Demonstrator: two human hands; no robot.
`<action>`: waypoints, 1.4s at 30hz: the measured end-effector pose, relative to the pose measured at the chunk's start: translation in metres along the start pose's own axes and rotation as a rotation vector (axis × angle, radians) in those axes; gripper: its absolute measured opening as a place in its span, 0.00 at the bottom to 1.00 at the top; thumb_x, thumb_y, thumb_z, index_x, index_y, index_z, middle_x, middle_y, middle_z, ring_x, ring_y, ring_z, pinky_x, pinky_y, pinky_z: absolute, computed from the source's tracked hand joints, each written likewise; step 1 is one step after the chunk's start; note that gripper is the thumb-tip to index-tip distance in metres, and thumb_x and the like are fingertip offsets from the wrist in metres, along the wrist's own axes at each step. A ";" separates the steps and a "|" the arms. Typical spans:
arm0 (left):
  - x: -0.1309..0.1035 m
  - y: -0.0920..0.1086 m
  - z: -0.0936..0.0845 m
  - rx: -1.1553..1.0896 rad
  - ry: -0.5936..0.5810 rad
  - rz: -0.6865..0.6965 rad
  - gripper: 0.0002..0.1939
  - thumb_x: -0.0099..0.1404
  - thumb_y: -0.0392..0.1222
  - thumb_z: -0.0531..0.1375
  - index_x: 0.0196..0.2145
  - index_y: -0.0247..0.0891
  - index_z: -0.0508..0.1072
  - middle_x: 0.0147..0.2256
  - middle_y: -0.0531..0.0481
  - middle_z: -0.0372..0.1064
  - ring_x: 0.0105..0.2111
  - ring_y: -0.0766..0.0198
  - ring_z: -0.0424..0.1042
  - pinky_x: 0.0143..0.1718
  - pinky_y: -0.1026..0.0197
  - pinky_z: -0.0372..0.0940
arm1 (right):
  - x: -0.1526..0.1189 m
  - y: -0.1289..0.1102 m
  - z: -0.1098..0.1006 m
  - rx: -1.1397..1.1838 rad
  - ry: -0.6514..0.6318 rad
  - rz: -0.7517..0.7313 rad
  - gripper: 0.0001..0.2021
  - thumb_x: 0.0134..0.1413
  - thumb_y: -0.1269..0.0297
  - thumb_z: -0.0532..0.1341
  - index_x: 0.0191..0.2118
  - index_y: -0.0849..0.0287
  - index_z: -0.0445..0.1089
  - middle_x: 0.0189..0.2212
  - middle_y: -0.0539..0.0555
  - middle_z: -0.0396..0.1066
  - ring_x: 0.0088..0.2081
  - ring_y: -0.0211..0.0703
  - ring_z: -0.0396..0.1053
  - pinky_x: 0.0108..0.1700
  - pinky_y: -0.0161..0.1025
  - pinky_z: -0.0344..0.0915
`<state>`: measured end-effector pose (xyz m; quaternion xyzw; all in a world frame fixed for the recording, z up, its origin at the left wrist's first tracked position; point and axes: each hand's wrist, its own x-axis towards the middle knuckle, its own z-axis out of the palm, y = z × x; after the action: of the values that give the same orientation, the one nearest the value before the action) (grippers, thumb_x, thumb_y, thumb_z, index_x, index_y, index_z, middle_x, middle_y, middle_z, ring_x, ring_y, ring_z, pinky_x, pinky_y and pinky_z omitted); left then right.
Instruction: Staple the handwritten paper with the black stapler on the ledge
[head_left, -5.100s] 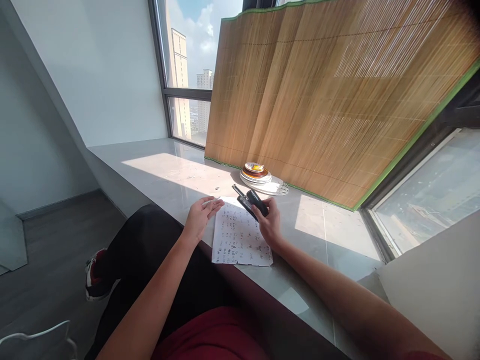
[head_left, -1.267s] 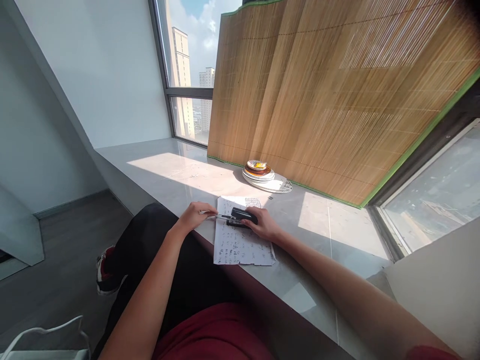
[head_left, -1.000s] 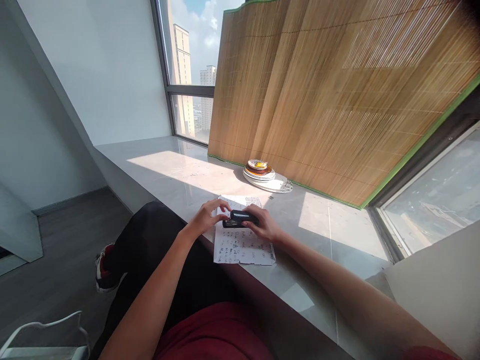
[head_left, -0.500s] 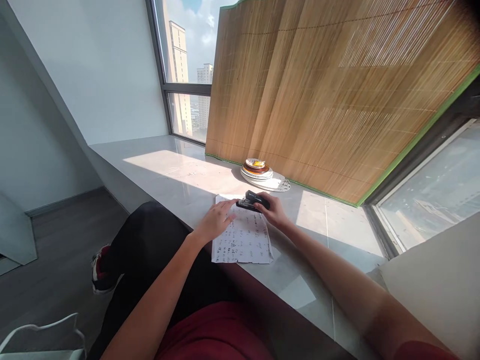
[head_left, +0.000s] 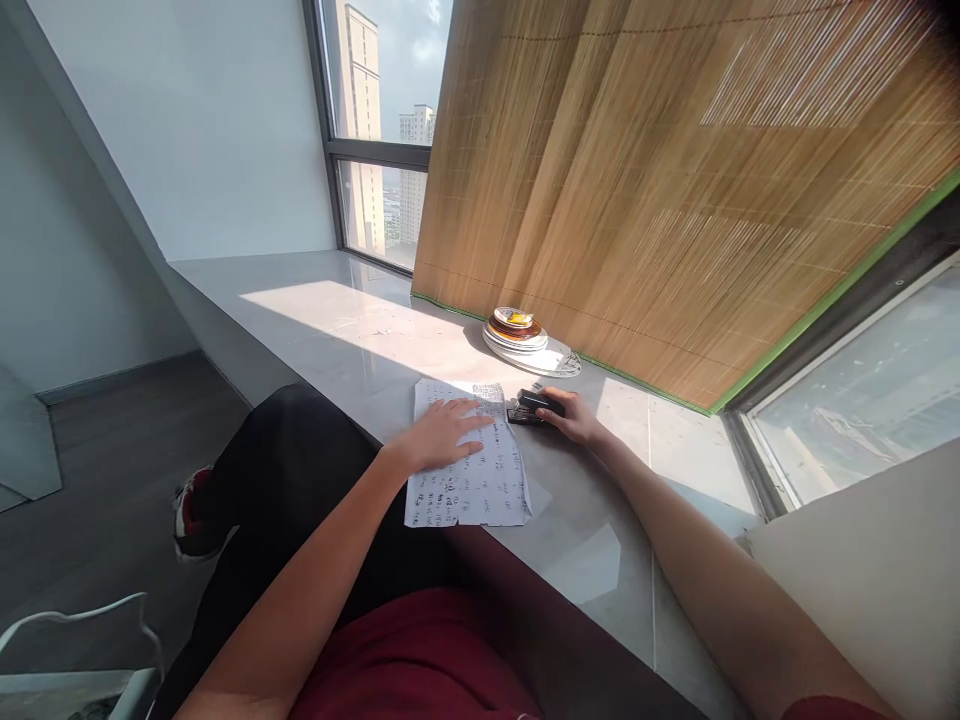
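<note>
Sheets of white paper (head_left: 480, 490) with handwriting lie on the pale tiled ledge, their near edge jutting slightly past it. My left hand (head_left: 442, 435) rests flat on the paper, fingers spread. Just right of the paper's top corner, a black stapler (head_left: 538, 404) sits at the ledge surface. Wrapped round its back end is my right hand (head_left: 576, 415). The stapler's front points left, toward the paper, and its far end is covered by my fingers.
Behind the stapler, a stack of plates (head_left: 517, 340) stands near a bamboo blind (head_left: 600, 200). The tiled ledge (head_left: 330, 350) runs along the window (head_left: 382, 200). A white wall (head_left: 862, 560) closes the right side. My bent leg (head_left: 300, 450) is at the ledge's front edge.
My right hand has carried the stapler rightward, off the paper to the ledge beside it. My left hand has flattened onto the sheets, which have shifted slightly left.
</note>
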<state>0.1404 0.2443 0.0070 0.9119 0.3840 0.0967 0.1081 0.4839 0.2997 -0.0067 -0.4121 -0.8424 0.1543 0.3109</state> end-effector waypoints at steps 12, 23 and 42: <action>0.013 0.008 0.009 0.012 -0.090 0.073 0.30 0.79 0.52 0.52 0.76 0.61 0.57 0.80 0.52 0.36 0.78 0.40 0.38 0.74 0.26 0.36 | 0.011 -0.024 0.026 -0.129 -0.035 -0.237 0.26 0.76 0.52 0.55 0.73 0.50 0.65 0.49 0.59 0.79 0.49 0.55 0.76 0.52 0.51 0.70; 0.009 0.008 0.014 0.018 -0.088 0.044 0.30 0.80 0.53 0.50 0.76 0.59 0.56 0.80 0.51 0.36 0.78 0.40 0.38 0.75 0.29 0.35 | 0.011 -0.041 0.031 -0.358 -0.043 -0.214 0.24 0.74 0.66 0.55 0.71 0.49 0.68 0.43 0.58 0.76 0.44 0.51 0.71 0.50 0.46 0.61; 0.008 0.006 0.019 -0.015 -0.050 0.061 0.30 0.80 0.54 0.52 0.76 0.62 0.57 0.79 0.53 0.37 0.78 0.38 0.38 0.74 0.26 0.34 | 0.012 -0.050 0.034 -0.335 -0.041 -0.137 0.24 0.72 0.66 0.56 0.70 0.49 0.69 0.42 0.57 0.77 0.46 0.52 0.71 0.50 0.46 0.62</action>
<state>0.1549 0.2441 -0.0087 0.9244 0.3525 0.0801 0.1216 0.4262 0.2787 -0.0015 -0.3967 -0.8885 -0.0016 0.2305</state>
